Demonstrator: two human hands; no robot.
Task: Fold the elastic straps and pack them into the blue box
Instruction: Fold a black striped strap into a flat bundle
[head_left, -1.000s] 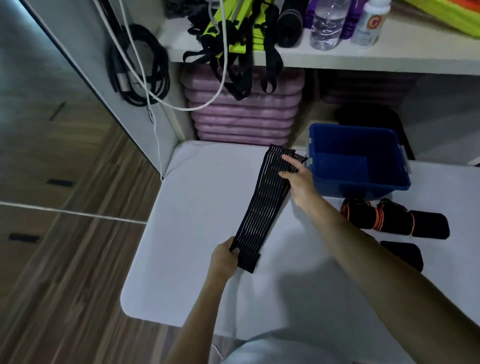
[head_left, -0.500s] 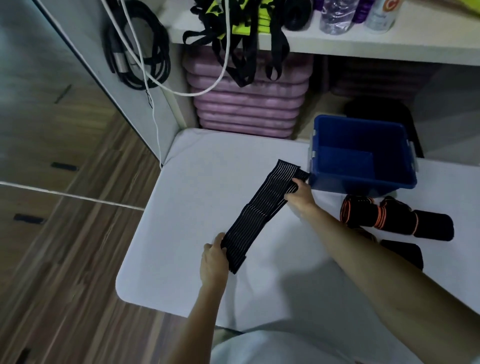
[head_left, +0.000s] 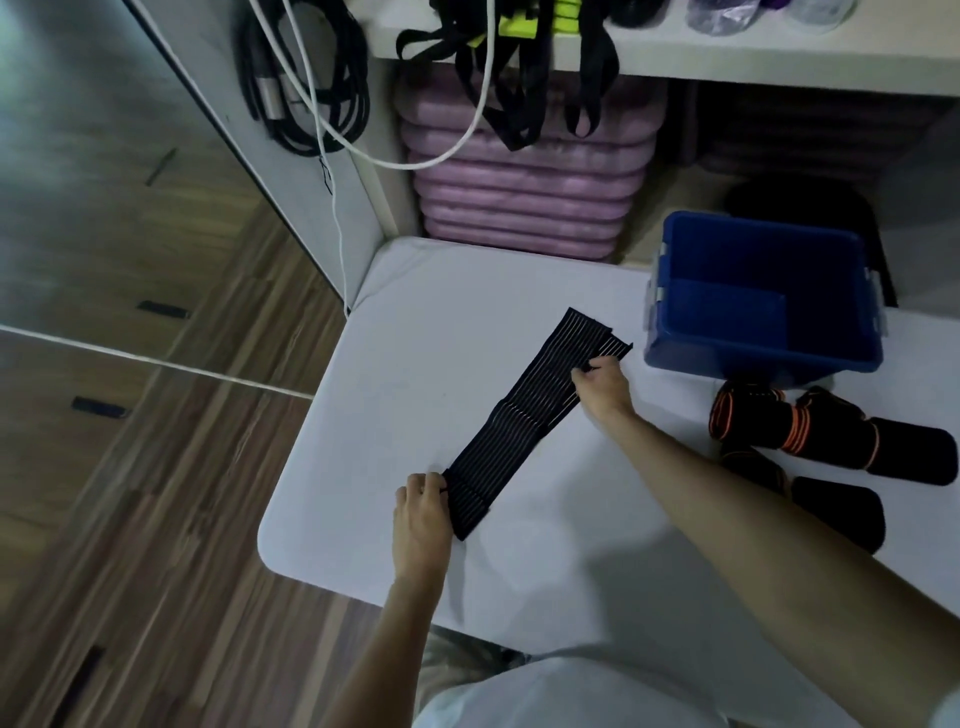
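Black ribbed elastic strap (head_left: 524, 423) lies flat and diagonal on the white surface (head_left: 415, 332), far end just beside the blue box (head_left: 761, 296). Left hand (head_left: 422, 512) pinches the near end, fingers closed on it. Right hand (head_left: 602, 387) grips the edge near the box. Rolled black-and-orange straps (head_left: 779, 421) sit just below the box.

I take this for a home gym's storage corner. Stacked lilac foam mats (head_left: 524, 192) fill the cubby under a white shelf (head_left: 727, 57) draped with black webbing straps (head_left: 514, 98). Coiled black cables (head_left: 306, 88) hang on the wall, beside wood-plank flooring (head_left: 130, 467) and a white padded worktop (head_left: 415, 364).
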